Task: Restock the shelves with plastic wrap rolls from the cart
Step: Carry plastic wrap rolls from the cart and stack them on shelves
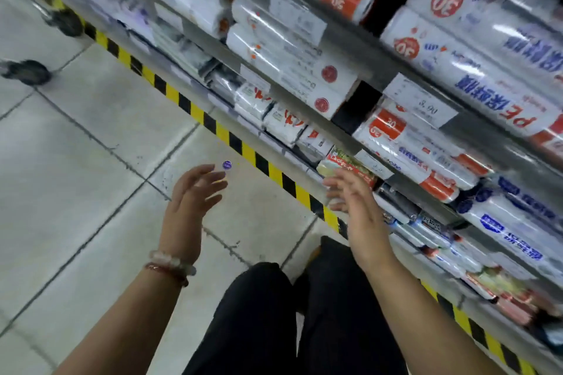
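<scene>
**Empty Hands Before a Stocked Wrap Aisle**

Pale floor tiles (91,137) fill the left of the head view, edged by a yellow-and-black hazard stripe (231,138) that runs along the foot of the shelves (344,58).

Nearest the camera are the person's dark trousers (304,320) and two bare forearms reaching forward. The left hand (190,201) hangs over the tiles, fingers loosely spread and slightly bent, holding nothing; a beaded bracelet (172,266) circles its wrist. The right hand (355,204) is likewise spread and empty, palm turned inward, its fingertips just in front of the low shelf goods; motion blur makes it unclear whether they touch anything. The two hands are well apart.

A small purple round spot (227,164) lies on the floor just beyond the left fingertips.

Farther off, the plastic wrap rolls (475,82) lie stacked on the shelves at right, their long axes running along the shelf fronts, ends toward the aisle's length. White price tags (422,105) hang on the shelf edges. At far left, two dark cart wheels (30,71) rest on the tiles.
</scene>
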